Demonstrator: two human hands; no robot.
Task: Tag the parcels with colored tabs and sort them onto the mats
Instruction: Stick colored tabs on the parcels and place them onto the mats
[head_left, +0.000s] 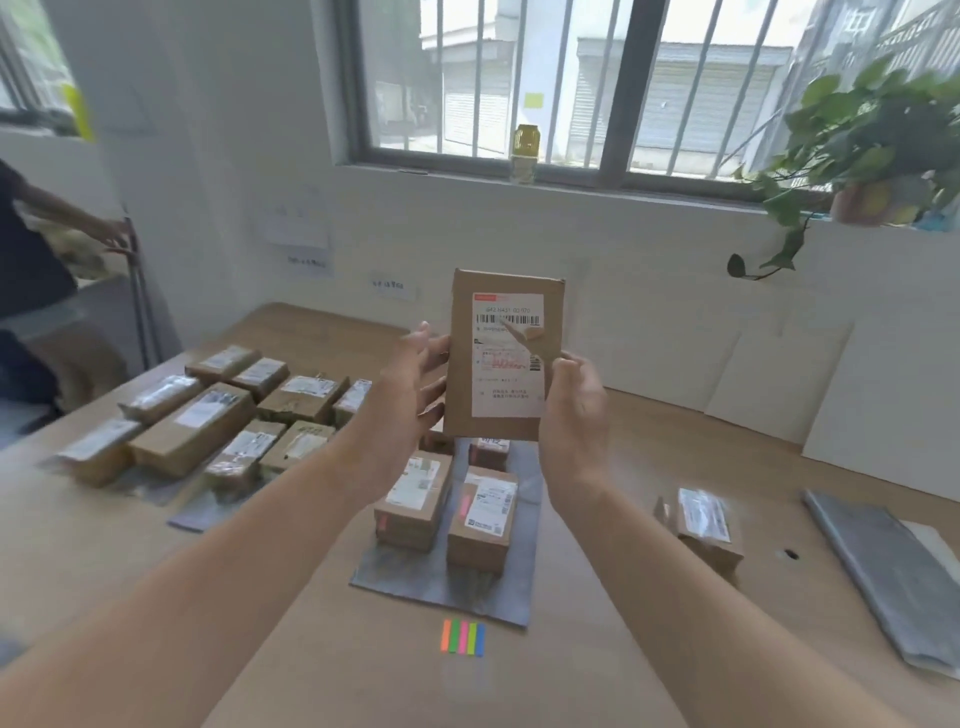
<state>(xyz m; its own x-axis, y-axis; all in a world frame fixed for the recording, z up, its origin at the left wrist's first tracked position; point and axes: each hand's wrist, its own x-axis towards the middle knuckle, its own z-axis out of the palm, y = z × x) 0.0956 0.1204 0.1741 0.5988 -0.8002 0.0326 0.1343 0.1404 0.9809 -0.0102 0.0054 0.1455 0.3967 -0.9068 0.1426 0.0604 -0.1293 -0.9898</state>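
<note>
Head view, frame centre: parcel (503, 358) raised upright, label facing the camera, likely for reading before tagging. Left hand (415, 384) and right hand (574, 400) grip its side edges. Colored tabs (463, 637) lie on the counter (597, 649) below.

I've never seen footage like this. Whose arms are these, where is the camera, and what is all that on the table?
There is no machine here. This is a single picture from a camera worn on a person's head, looking forward and down, so the two arms are that person's own. The left hand and right hand hold a brown parcel upright by its side edges, with its white label facing the camera. Below is a wooden table. On it a grey mat carries a few boxes, at least one with a pink tab. A bigger batch of labelled boxes lies to the left. A single box lies to the right, near a second mat. Nearest the camera is a strip of coloured tabs.
</note>
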